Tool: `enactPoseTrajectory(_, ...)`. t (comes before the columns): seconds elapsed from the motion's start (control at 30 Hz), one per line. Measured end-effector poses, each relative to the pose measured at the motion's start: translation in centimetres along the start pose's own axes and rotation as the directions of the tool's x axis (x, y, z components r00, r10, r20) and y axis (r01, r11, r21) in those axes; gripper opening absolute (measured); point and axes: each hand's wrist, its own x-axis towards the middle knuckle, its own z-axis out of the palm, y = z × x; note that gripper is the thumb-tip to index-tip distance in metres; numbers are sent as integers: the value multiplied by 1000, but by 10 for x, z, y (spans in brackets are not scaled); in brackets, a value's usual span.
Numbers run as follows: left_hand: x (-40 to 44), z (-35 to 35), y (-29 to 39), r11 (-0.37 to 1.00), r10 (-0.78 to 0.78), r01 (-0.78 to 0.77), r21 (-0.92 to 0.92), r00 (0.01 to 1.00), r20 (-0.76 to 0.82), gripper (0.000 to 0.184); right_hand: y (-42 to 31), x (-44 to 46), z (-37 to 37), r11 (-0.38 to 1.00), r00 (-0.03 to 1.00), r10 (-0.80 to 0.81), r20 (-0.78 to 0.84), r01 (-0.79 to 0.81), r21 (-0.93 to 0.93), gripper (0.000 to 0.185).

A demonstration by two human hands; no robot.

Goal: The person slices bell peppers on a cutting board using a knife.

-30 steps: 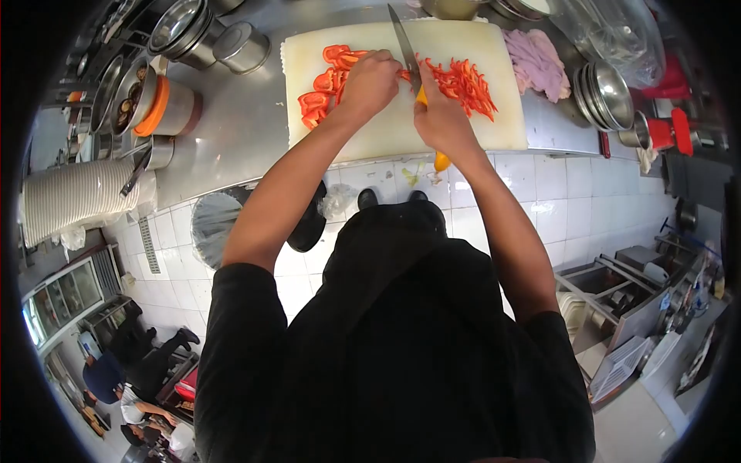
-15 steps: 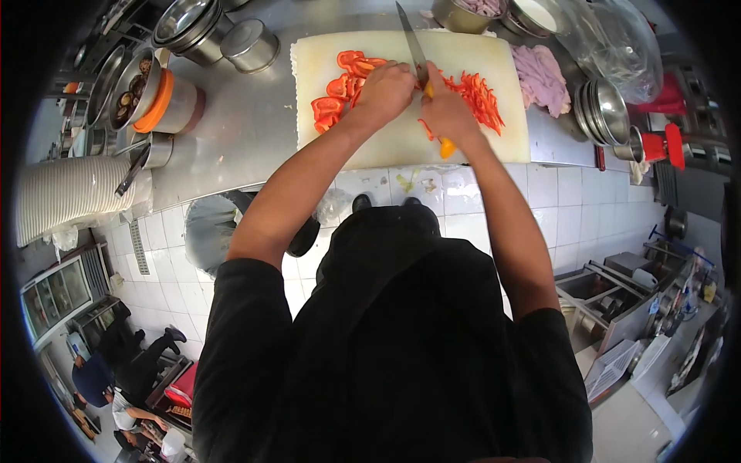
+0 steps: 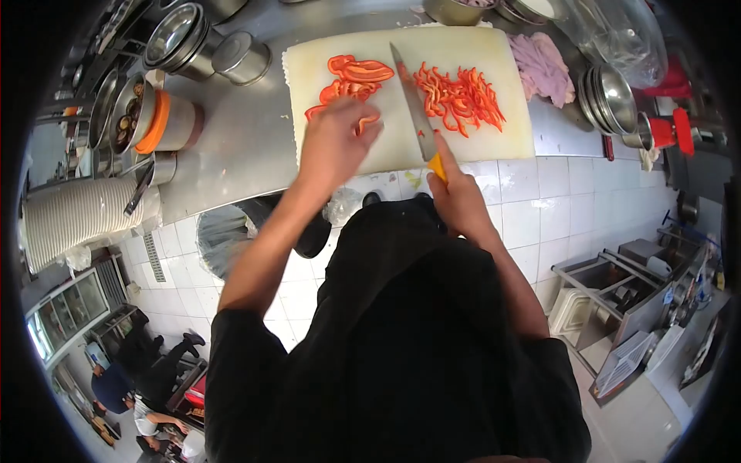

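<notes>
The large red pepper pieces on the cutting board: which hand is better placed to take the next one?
Probably the left hand: it is close to the large pieces and holds no tool. The right hand grips the knife, whose blade lies between these pieces and the thin strips.

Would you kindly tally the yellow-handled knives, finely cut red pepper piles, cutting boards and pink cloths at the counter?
Yellow-handled knife: 1
Finely cut red pepper pile: 1
Cutting board: 1
Pink cloth: 1
Total: 4
</notes>
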Motion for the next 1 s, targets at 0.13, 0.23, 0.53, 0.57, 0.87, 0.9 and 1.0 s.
enactPoseTrajectory(0.13,-33,19,3,994,-48,52,-92,998,41,20,12,0,3,997,1000,-5,-28,3,-80,73)
enactPoseTrajectory(0.23,-39,24,-4,999,-34,34,1,999,-43,22,17,7,-7,995,998,-22,-54,16,-100,74)
enactPoseTrajectory(0.53,-53,25,-16,968,-6,74,242,962,-272,30,38,38,-33,974,985,-117,-125,89,-210,68)
enactPoseTrajectory(0.57,-52,22,-17,967,4,74,243,952,-307,30,34,39,-34,976,987,-112,-115,88,-198,68)
enactPoseTrajectory(0.87,75,32,-52,853,190,-78,517,967,-167,35,25,36,-21,990,996,-68,-61,60,-127,72)
enactPoseTrajectory(0.9,86,34,-52,799,214,-135,586,975,-67,35,25,35,-22,989,996,-68,-57,60,-132,73)
enactPoseTrajectory(1.0,109,42,-49,714,130,-269,647,958,255,36,25,33,-28,992,996,-51,-67,43,-121,73)
